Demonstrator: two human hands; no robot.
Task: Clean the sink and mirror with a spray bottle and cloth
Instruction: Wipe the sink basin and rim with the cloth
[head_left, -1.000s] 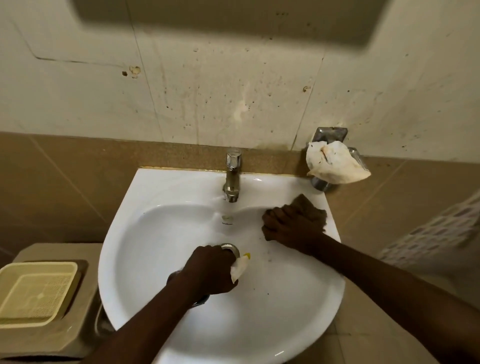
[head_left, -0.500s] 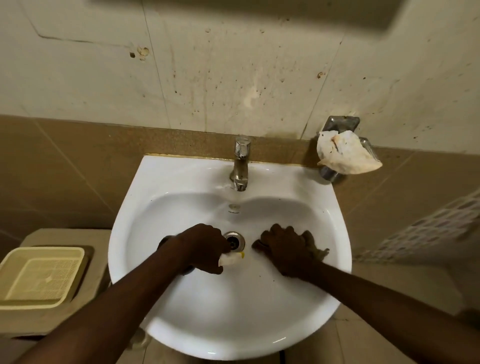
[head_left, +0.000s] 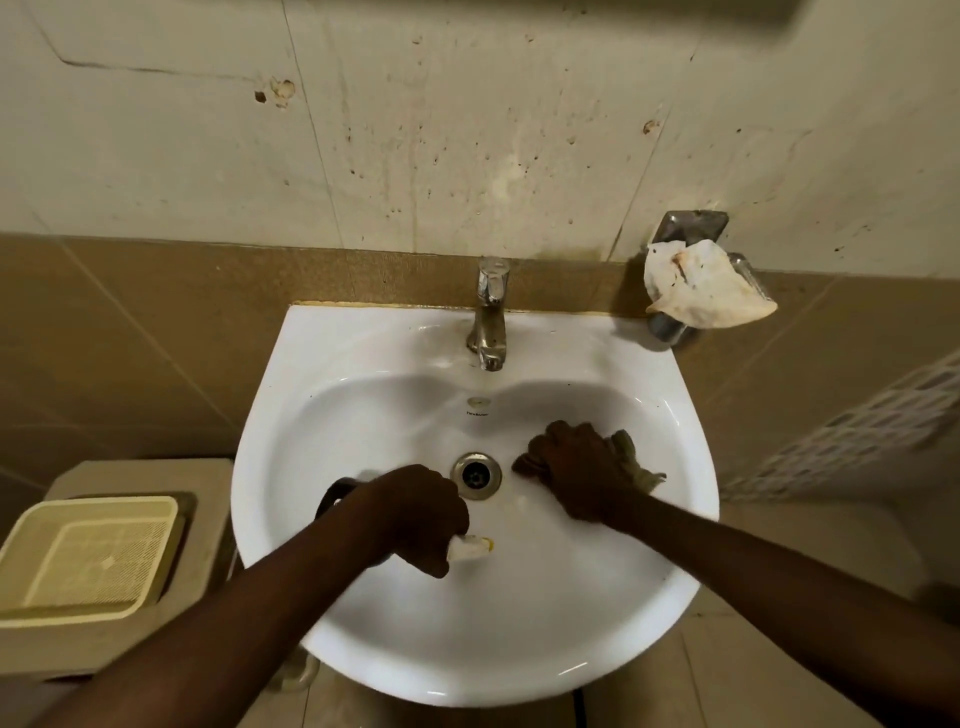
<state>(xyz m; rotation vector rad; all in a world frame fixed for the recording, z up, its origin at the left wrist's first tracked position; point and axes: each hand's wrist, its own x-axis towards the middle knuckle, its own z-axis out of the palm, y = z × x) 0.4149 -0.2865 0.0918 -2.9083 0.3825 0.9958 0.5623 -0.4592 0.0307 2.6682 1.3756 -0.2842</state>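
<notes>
We see the right hand pressed down inside the sink, fingers curled over a dark, crumpled cloth whose edge sticks out past the knuckles on the right. It sits just right of the drain. The left hand is closed in a fist around the spray bottle, of which only the pale nozzle with a yellow tip shows below the knuckles, plus a dark part behind the wrist; it hovers in the bowl just left of and below the drain. Both forearms reach in from the bottom edge. Behind the bowl, 1 metal tap stands at the back rim. On the wall to the right, a metal holder carries a stained pale rag. At the left, a cream plastic basket rests on a beige ledge. The speckled wall rises above a brown tile band.
</notes>
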